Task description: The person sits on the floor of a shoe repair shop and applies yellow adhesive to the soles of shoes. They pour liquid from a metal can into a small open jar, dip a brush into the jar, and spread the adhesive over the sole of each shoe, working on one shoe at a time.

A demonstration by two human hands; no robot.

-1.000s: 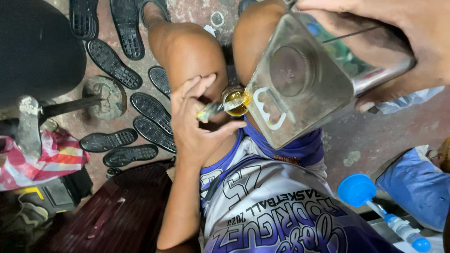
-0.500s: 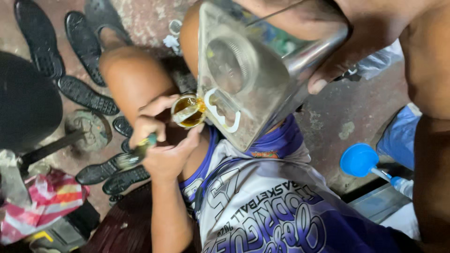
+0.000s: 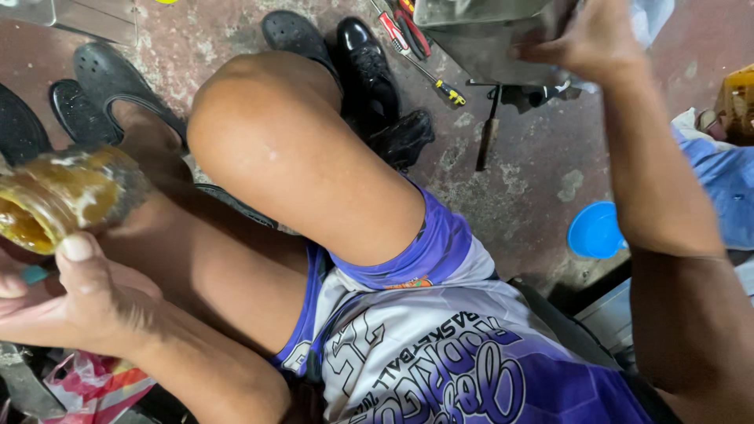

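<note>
My left hand [image 3: 75, 302] sits at the lower left and holds a small glass jar [image 3: 67, 196] smeared with and full of amber, sticky liquid; my thumb presses near its rim. A teal piece [image 3: 33, 274] shows between my fingers. My right hand [image 3: 585, 39] reaches to the top right and grips the side of a large grey metal can [image 3: 479, 27], which stands on the floor beyond my bent knee [image 3: 267, 133]. The can's upper part is cut off by the frame edge.
Red-handled screwdrivers [image 3: 412, 43] and a dark flat tool [image 3: 487, 133] lie on the stained concrete floor by the can. Black shoes [image 3: 369, 74] and loose shoe soles [image 3: 102, 78] lie behind my knee. A blue round funnel [image 3: 594, 232] sits at the right, a red-and-white bag [image 3: 94, 377] lower left.
The metal can was tilted over the jar in front of me; now it is away at the top right on the floor. The jar has moved left with my left hand.
</note>
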